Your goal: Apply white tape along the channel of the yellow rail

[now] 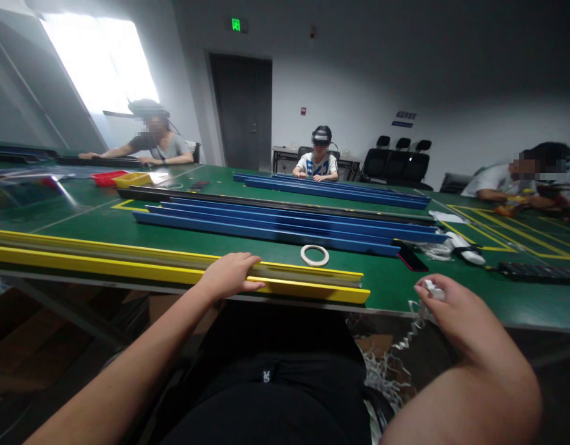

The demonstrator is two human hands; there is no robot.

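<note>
My left hand [231,275] is closed over a long yellow channel bar [317,289], with the thumb on its near wall and the fingers reaching across the groove. The bar lies along the table's near edge and runs out of view on the left. Beyond the bar's right end, my right hand [440,293] is closed on a crumpled white strip [417,324], whose curly tail hangs down past the table edge. A roll of pale tape [315,255] lies flat just behind the yellow bar.
Several blue channel bars [266,232] lie across the green table [381,293]. A phone [412,256] and a plastic bag [437,249] are at their right end. White strips [386,374] pile up below the edge. People sit at the left, far side and right; red and yellow trays [131,180] stand left.
</note>
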